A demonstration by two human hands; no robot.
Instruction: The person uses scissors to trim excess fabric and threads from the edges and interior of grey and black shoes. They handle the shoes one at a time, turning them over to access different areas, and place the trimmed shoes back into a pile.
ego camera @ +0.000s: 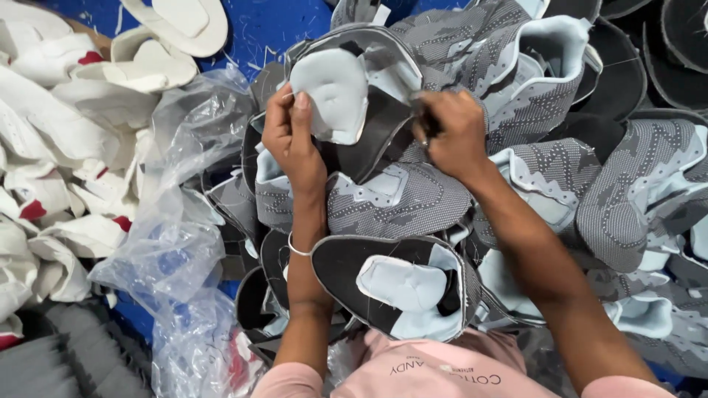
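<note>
The left hand (293, 140) pinched the pale foam tongue (337, 92) of a grey knit shoe upper (372, 88) between thumb and pressed-together fingers, while the right hand (451, 136) closed tightly on the upper's dark inner edge, held above the heap of uppers (590, 184) in the middle of the blue worktop (258, 29). The foam could have slipped crooked if either pinch loosened, and the loose heap might have slid. A crumpled clear plastic bag (173, 243) lay toward the left edge, beside white pieces (66, 110); no label showed.
</note>
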